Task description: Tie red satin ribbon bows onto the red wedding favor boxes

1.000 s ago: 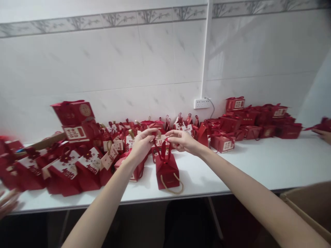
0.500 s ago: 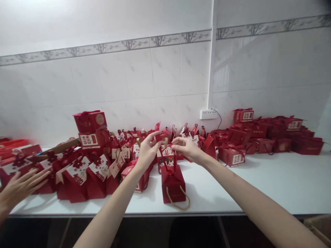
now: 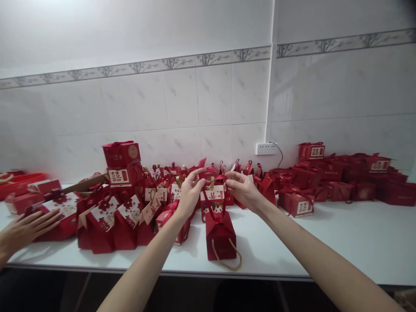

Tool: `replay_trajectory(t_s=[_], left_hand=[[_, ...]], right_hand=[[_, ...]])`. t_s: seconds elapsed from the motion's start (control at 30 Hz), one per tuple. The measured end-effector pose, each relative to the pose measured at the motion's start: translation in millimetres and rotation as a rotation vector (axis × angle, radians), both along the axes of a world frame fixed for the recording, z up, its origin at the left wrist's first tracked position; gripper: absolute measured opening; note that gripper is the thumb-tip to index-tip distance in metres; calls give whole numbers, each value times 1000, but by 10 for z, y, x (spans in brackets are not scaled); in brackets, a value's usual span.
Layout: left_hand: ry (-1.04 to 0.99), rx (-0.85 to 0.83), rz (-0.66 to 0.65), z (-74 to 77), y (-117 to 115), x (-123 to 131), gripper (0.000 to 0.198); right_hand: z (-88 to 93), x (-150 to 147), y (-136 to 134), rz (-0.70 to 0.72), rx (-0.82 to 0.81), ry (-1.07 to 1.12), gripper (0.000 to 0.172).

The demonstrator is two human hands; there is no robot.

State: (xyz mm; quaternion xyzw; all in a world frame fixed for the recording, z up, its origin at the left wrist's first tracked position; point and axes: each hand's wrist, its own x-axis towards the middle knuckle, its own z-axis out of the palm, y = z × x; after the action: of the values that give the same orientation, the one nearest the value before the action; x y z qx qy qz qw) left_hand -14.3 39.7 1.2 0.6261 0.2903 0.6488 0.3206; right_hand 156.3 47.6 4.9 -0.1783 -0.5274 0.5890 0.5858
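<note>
A dark red gift box [image 3: 221, 240] stands near the table's front edge, with a tan cord handle [image 3: 231, 267] hanging down its front. Two strands of red ribbon [image 3: 220, 178] rise from the box top to my hands. My left hand [image 3: 191, 193] pinches one side of the ribbon, a loose end sticking up above the fingers. On the other side, my right hand [image 3: 243, 190] holds the ribbon between thumb and fingertips. Between and behind my hands stands a red box with a white printed card [image 3: 212, 198].
Many red gift boxes [image 3: 128, 227] crowd the left and back of the white table [image 3: 344, 242]. More boxes [image 3: 297, 203] are piled at the right. Another person's hand [image 3: 30, 232] rests on a box at far left. A power strip [image 3: 266, 149] is on the wall.
My hands stay on the ribbon, its upper part now drawn more sideways between them. The other person's hand now lies on a tilted box at left. The view has shifted slightly.
</note>
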Motion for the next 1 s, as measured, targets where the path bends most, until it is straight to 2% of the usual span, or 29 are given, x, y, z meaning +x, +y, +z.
replay_trajectory(t_s=[0.23, 0.4, 0.57, 0.77, 0.9, 1.0], left_hand=[[-35, 3, 17, 46, -43, 94, 31], [36, -33, 19, 97, -125, 157, 36], [125, 25, 52, 160, -165, 214, 26], [163, 39, 143, 240, -126, 220, 33], [212, 8, 59, 262, -103, 216, 31], [109, -60, -70, 249, -60, 235, 27]], right_hand=[[56, -27, 2, -67, 62, 22, 38], [97, -76, -1, -94, 112, -36, 41], [143, -153, -77, -247, 212, -220, 34], [230, -92, -53, -404, 276, -325, 34], [330, -38, 13, -314, 237, -326, 28], [388, -43, 50, -339, 243, -324, 16]])
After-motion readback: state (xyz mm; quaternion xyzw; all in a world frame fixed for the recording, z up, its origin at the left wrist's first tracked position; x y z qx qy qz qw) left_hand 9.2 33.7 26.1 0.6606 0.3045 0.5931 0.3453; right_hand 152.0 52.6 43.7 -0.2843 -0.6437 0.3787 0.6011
